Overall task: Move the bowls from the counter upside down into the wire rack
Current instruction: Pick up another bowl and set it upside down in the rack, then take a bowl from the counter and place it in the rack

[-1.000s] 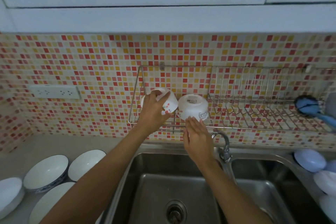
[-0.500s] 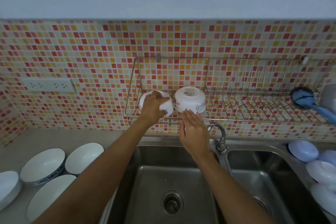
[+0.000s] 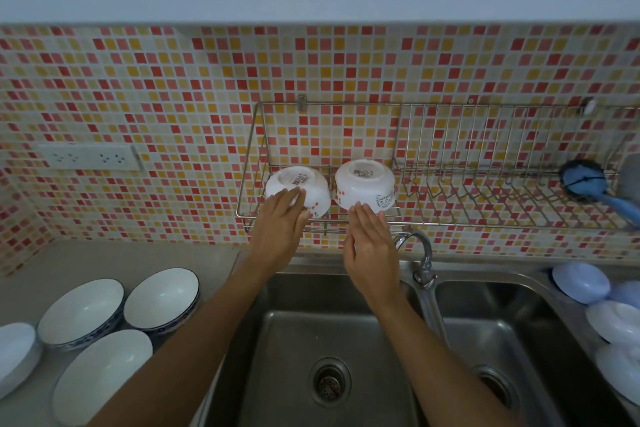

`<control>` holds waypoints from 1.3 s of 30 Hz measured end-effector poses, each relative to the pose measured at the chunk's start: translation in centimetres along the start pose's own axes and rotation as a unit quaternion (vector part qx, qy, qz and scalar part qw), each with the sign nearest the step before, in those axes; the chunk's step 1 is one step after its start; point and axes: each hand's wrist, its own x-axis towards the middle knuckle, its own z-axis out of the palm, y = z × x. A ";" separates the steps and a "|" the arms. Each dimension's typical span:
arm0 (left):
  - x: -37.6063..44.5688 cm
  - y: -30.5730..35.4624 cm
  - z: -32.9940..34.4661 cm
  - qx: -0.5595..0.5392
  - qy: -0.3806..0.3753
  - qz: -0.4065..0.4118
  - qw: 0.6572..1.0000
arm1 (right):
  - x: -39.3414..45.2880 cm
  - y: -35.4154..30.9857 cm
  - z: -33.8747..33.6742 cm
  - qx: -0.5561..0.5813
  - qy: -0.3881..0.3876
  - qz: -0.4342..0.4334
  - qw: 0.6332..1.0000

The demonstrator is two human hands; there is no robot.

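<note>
Left hand: the left hand (image 3: 281, 218) lies on the near wall of the left small bowl (image 3: 297, 189), fingers draped over it in a light hold, not clenched.
Right hand: the right hand (image 3: 370, 239) is flat and slack, fingertips just touching the lower edge of the right small bowl (image 3: 364, 185); nothing is gripped.
Placed bowls: both small bowls sit base-up, side by side at the left end of the wire rack (image 3: 502, 224), directly ahead of the two hands.
Bowls left to move: three wide white bowls (image 3: 81, 312) stand open side up on the counter (image 3: 114, 258), well below and to the left of the left hand; a fourth white piece shows at the frame's left edge.
Handling, judged: glazed ware, stiff, likely smooth and breakable, the wide ones heavier than the small. Best taken by the rim with thumb inside, or cupped beneath, then turned over before setting down.
Free rack space: the slotted section right of the right hand looks unoccupied, save a blue brush (image 3: 585, 182) at its far end.
Obstacles: the faucet (image 3: 420, 255) rises just right of the right wrist; the sink (image 3: 322, 357) lies open beneath both forearms, a poor place to drop a bowl.
Other ware: pale bowls (image 3: 580, 282) stacked far right of the right hand.
</note>
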 end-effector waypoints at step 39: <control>-22.6 -23.5 -9.8 0.059 -0.111 -0.247 0.961 | -11.8 -29.6 11.7 0.130 -0.344 -0.048 0.929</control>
